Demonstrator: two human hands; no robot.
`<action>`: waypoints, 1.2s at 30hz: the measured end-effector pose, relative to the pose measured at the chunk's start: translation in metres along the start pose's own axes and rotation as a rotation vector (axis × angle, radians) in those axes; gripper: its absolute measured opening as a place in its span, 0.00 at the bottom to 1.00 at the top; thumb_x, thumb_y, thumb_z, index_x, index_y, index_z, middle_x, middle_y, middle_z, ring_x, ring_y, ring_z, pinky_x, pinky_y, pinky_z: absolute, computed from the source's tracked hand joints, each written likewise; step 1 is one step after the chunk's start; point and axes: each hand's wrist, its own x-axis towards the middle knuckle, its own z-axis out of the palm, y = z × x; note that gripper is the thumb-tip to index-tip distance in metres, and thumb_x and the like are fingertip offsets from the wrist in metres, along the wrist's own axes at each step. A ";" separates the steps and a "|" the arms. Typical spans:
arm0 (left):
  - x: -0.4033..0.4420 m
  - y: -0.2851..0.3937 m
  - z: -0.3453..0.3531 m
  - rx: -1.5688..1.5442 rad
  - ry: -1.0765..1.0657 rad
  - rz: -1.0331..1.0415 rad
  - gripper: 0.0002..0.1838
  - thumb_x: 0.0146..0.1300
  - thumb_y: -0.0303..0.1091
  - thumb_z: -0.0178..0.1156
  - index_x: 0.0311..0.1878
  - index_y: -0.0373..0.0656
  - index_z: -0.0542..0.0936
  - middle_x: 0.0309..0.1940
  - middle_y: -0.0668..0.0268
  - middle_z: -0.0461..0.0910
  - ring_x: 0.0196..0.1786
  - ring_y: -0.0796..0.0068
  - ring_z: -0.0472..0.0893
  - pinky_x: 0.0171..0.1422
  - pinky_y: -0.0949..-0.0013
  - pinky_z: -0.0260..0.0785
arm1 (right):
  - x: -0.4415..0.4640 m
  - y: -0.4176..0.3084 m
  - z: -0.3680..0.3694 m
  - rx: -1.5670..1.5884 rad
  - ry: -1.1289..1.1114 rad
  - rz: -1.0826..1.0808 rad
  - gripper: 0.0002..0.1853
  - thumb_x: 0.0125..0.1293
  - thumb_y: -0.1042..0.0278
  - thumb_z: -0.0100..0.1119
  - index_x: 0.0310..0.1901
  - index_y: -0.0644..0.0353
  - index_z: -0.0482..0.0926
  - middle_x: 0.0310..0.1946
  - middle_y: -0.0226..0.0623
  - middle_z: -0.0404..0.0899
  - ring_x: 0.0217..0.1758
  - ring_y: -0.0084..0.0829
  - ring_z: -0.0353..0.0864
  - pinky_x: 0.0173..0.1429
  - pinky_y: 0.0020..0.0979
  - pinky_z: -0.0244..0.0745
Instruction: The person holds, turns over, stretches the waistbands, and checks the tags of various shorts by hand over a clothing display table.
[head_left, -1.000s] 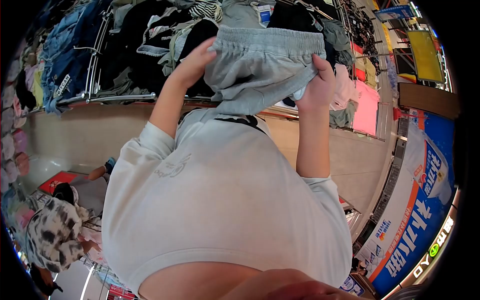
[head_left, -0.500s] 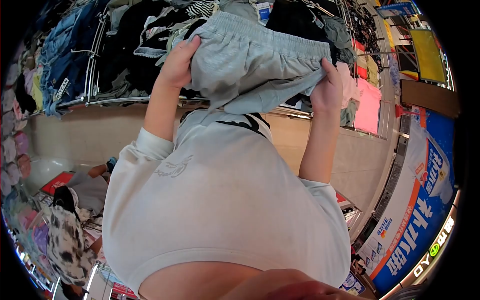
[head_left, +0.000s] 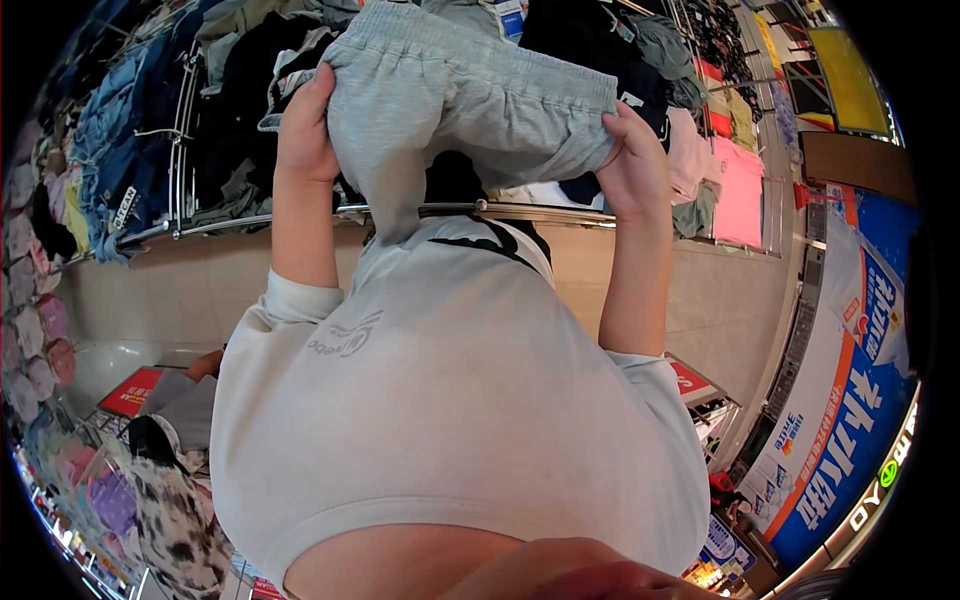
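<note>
A pair of light grey pants [head_left: 400, 100] with a gathered elastic waistband is stretched out in front of me, above the clothes rack. My left hand [head_left: 308, 130] is closed on the left end of the waistband, thumb on the near side. On the other end, my right hand [head_left: 638, 165] pinches the cloth just below the band. One pant leg hangs down toward my shirt, its lower end narrowing. The fingers behind the cloth are mostly hidden.
A metal rail rack [head_left: 250, 218] full of dark folded clothes runs across ahead. Denim garments [head_left: 110, 140] lie at left, a pink garment [head_left: 738, 190] at right. Another person in a spotted top [head_left: 175, 510] is at lower left. A blue and white sign [head_left: 840, 430] stands at right.
Both hands have shifted left with the pants, and the right hand has dropped slightly. The pants are spread more openly, with one leg now hanging down on the left.
</note>
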 end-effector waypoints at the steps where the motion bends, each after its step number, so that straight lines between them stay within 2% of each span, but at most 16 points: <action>1: 0.001 0.002 0.002 -0.046 -0.021 -0.011 0.26 0.77 0.45 0.44 0.65 0.32 0.70 0.61 0.56 0.75 0.63 0.62 0.75 0.69 0.60 0.66 | 0.001 0.000 0.000 0.018 -0.013 0.025 0.21 0.68 0.74 0.44 0.60 0.76 0.69 0.56 0.47 0.78 0.60 0.37 0.78 0.67 0.37 0.69; 6: 0.004 0.011 -0.005 -0.095 -0.004 -0.037 0.26 0.77 0.45 0.43 0.65 0.32 0.69 0.61 0.54 0.75 0.64 0.60 0.75 0.69 0.58 0.66 | 0.006 0.002 -0.004 0.022 -0.035 0.052 0.19 0.70 0.71 0.45 0.58 0.75 0.72 0.54 0.46 0.79 0.58 0.36 0.79 0.66 0.37 0.70; 11: 0.012 0.025 -0.005 0.012 0.239 -0.159 0.25 0.75 0.43 0.45 0.64 0.32 0.71 0.60 0.53 0.77 0.61 0.59 0.78 0.68 0.58 0.68 | 0.010 0.006 -0.013 0.127 0.001 0.044 0.18 0.71 0.67 0.48 0.55 0.73 0.75 0.53 0.46 0.80 0.57 0.37 0.79 0.65 0.37 0.71; 13: 0.015 0.028 -0.002 0.047 0.281 -0.177 0.24 0.75 0.43 0.47 0.63 0.31 0.72 0.59 0.53 0.77 0.60 0.59 0.78 0.67 0.58 0.69 | 0.010 0.000 0.009 0.143 0.201 0.038 0.13 0.69 0.68 0.51 0.47 0.69 0.79 0.46 0.42 0.83 0.49 0.34 0.82 0.60 0.35 0.73; 16: 0.016 0.030 -0.005 0.090 0.320 -0.199 0.23 0.74 0.42 0.49 0.61 0.31 0.74 0.57 0.53 0.79 0.58 0.60 0.80 0.65 0.59 0.71 | 0.014 0.002 0.003 0.175 0.230 0.041 0.13 0.70 0.68 0.51 0.47 0.69 0.79 0.46 0.43 0.83 0.49 0.35 0.82 0.59 0.36 0.74; 20: 0.017 0.031 -0.009 0.085 0.324 -0.204 0.22 0.73 0.41 0.52 0.58 0.31 0.76 0.54 0.53 0.81 0.55 0.60 0.82 0.62 0.60 0.74 | 0.018 0.003 0.004 0.173 0.252 0.045 0.14 0.70 0.67 0.52 0.48 0.70 0.79 0.47 0.43 0.83 0.50 0.36 0.82 0.59 0.36 0.75; 22: 0.016 0.032 -0.007 0.070 0.323 -0.217 0.23 0.73 0.41 0.52 0.58 0.30 0.76 0.54 0.53 0.81 0.55 0.61 0.82 0.61 0.60 0.74 | 0.021 0.005 0.004 0.155 0.268 0.060 0.18 0.72 0.67 0.48 0.56 0.72 0.74 0.55 0.47 0.79 0.59 0.41 0.78 0.66 0.39 0.70; 24: 0.017 0.033 -0.008 0.056 0.318 -0.230 0.23 0.73 0.42 0.52 0.58 0.30 0.75 0.54 0.53 0.81 0.55 0.61 0.82 0.61 0.60 0.74 | 0.024 0.007 0.006 0.156 0.260 0.057 0.19 0.72 0.67 0.48 0.56 0.72 0.74 0.56 0.48 0.78 0.60 0.41 0.78 0.67 0.39 0.70; 27: 0.022 0.029 -0.006 0.114 0.329 -0.247 0.24 0.73 0.44 0.51 0.61 0.33 0.74 0.56 0.55 0.80 0.58 0.61 0.80 0.66 0.59 0.69 | 0.028 0.013 0.010 0.149 0.256 0.030 0.19 0.73 0.66 0.47 0.57 0.72 0.73 0.56 0.47 0.78 0.60 0.40 0.78 0.66 0.39 0.70; 30: 0.027 0.005 0.038 0.508 0.377 -0.137 0.21 0.71 0.43 0.54 0.57 0.34 0.77 0.50 0.61 0.82 0.51 0.70 0.81 0.59 0.67 0.71 | 0.032 0.029 0.023 0.067 0.238 -0.022 0.19 0.74 0.65 0.47 0.58 0.70 0.73 0.56 0.45 0.78 0.59 0.38 0.78 0.65 0.38 0.71; 31: 0.025 -0.008 0.054 0.621 0.361 -0.108 0.22 0.72 0.42 0.53 0.58 0.34 0.76 0.52 0.60 0.81 0.53 0.71 0.80 0.60 0.68 0.69 | 0.034 0.039 0.029 -0.002 0.219 -0.054 0.19 0.74 0.64 0.47 0.59 0.69 0.72 0.56 0.44 0.78 0.59 0.36 0.79 0.65 0.38 0.72; 32: 0.026 -0.020 0.062 0.856 0.224 -0.062 0.24 0.72 0.42 0.53 0.62 0.34 0.73 0.56 0.60 0.79 0.57 0.72 0.78 0.64 0.69 0.67 | 0.035 0.052 0.029 -0.104 0.176 -0.031 0.20 0.75 0.61 0.47 0.61 0.65 0.71 0.56 0.42 0.78 0.59 0.34 0.78 0.66 0.38 0.71; 33: 0.026 -0.042 0.058 0.975 0.189 -0.064 0.26 0.71 0.40 0.53 0.67 0.36 0.70 0.59 0.57 0.77 0.60 0.72 0.76 0.66 0.69 0.65 | 0.034 0.062 0.042 -0.104 0.117 -0.018 0.17 0.75 0.60 0.49 0.56 0.63 0.74 0.47 0.36 0.81 0.49 0.26 0.81 0.53 0.30 0.77; 34: 0.024 -0.054 0.078 1.130 0.070 0.055 0.26 0.70 0.38 0.53 0.68 0.37 0.68 0.65 0.52 0.71 0.66 0.66 0.71 0.70 0.66 0.61 | 0.029 0.064 0.070 0.033 0.109 -0.025 0.18 0.75 0.58 0.50 0.57 0.62 0.72 0.46 0.34 0.80 0.47 0.26 0.81 0.50 0.29 0.77; 35: 0.022 -0.081 0.062 1.537 0.032 0.246 0.27 0.67 0.35 0.56 0.67 0.36 0.69 0.68 0.47 0.65 0.69 0.56 0.67 0.72 0.60 0.58 | 0.026 0.062 0.091 0.172 0.102 -0.031 0.19 0.75 0.57 0.51 0.58 0.62 0.70 0.45 0.33 0.80 0.44 0.25 0.81 0.47 0.28 0.78; 36: 0.016 -0.087 0.074 1.590 -0.058 0.202 0.26 0.65 0.33 0.57 0.66 0.36 0.70 0.69 0.45 0.63 0.69 0.51 0.65 0.72 0.58 0.57 | 0.027 0.074 0.081 0.180 0.097 -0.065 0.21 0.74 0.56 0.52 0.59 0.62 0.67 0.46 0.34 0.79 0.44 0.26 0.81 0.48 0.29 0.77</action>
